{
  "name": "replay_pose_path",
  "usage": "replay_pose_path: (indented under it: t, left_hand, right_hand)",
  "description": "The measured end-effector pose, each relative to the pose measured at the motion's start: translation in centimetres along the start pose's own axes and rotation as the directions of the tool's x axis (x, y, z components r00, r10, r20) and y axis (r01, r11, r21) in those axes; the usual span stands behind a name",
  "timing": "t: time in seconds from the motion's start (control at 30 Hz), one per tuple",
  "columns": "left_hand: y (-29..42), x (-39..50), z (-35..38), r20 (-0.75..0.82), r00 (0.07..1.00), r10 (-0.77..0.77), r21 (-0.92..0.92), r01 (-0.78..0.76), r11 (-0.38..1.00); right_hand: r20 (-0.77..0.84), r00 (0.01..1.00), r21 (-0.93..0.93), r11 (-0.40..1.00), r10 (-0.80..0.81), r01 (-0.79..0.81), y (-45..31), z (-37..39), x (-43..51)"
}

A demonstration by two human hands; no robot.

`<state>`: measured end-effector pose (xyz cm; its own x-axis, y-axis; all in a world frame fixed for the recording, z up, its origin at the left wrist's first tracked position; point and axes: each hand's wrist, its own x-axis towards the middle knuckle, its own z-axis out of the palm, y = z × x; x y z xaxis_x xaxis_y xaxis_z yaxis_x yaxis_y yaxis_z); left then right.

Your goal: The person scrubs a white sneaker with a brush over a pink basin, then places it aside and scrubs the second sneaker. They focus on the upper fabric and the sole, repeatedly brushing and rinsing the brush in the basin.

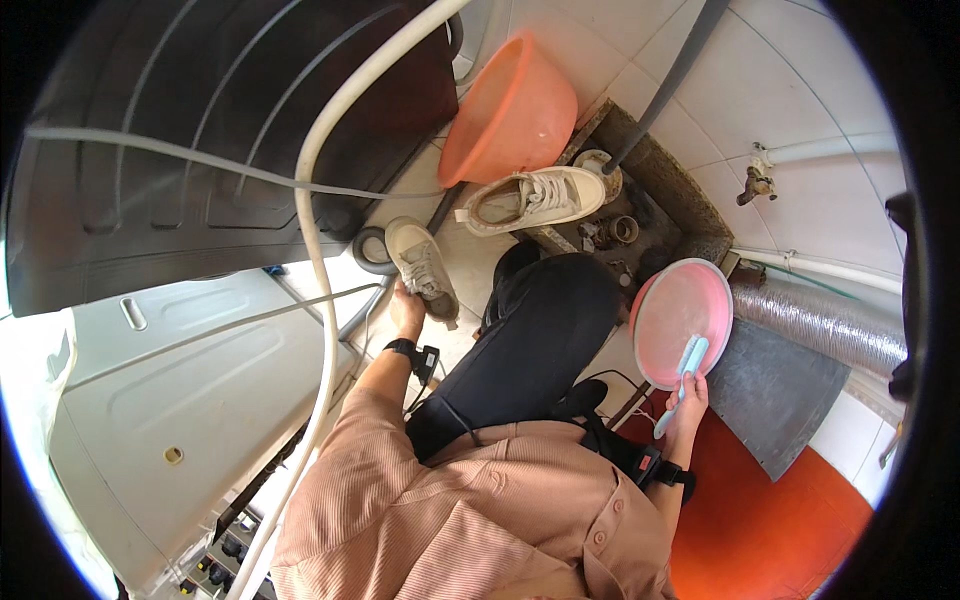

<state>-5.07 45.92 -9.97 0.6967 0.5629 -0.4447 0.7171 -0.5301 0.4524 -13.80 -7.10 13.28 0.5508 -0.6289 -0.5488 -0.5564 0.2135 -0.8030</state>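
Observation:
My left hand (407, 309) grips a cream lace-up sneaker (421, 262) near its heel opening, with the toe pointing away from me, beside a dark pipe. A matching sneaker (536, 199) lies across the near edge of a stone drain basin, its toe to the right. On the right, my right hand (688, 397) is closed around the handle of a light blue scrubbing brush (694, 356). The brush's pale bristles are over a round pink basin (675, 307); whether they touch it I cannot tell.
An orange plastic tub (517, 112) leans near the stone basin (660, 172). A white hose (311, 150) crosses on the left before a dark appliance panel (225, 135) and a pale one (187, 367). A wall tap (757, 180), foil-covered duct (817, 319) and dark sheet (772, 397) are at the right.

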Motion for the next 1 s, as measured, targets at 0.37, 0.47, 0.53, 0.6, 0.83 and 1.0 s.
replay_pose_path:
  t: [0.37, 0.47, 0.53, 0.6, 0.83, 1.0]
  left_hand:
    - [3.9, -4.0, -8.7, -0.167, 0.812, 0.56, 0.043, -0.561, 0.826]
    - [7.8, -5.5, -11.6, -0.158, 0.75, 0.642, 0.054, -0.643, 0.764]
    - [11.3, -6.4, -13.7, -0.175, 0.698, 0.695, -0.033, -0.709, 0.704]
    - [15.4, -7.3, -15.4, -0.164, 0.654, 0.738, -0.146, -0.756, 0.638]
    - [30.4, -10.6, -16.5, -0.159, 0.425, 0.891, -0.562, -0.781, 0.272]
    - [39.0, -16.9, -12.1, -0.004, 0.349, 0.937, -0.869, -0.464, 0.169]
  right_hand:
    - [-0.025, 0.998, 0.174, 0.983, -0.05, 0.053, -0.1, 0.0, 0.0]
    - [-0.001, 0.997, 0.208, 0.975, -0.078, 0.077, -0.1, -0.4, 0.4]
    - [0.001, 0.995, 0.21, 0.973, -0.101, 0.098, -0.4, -0.7, 0.6]
    - [-0.029, 0.993, 0.218, 0.969, -0.113, 0.116, -1.1, -0.9, 0.4]
    - [0.029, 0.952, 0.315, 0.906, -0.306, 0.282, -7.0, -0.5, -3.3]
    - [0.129, 0.895, 0.432, 0.837, -0.426, 0.336, -11.8, 0.4, -7.3]
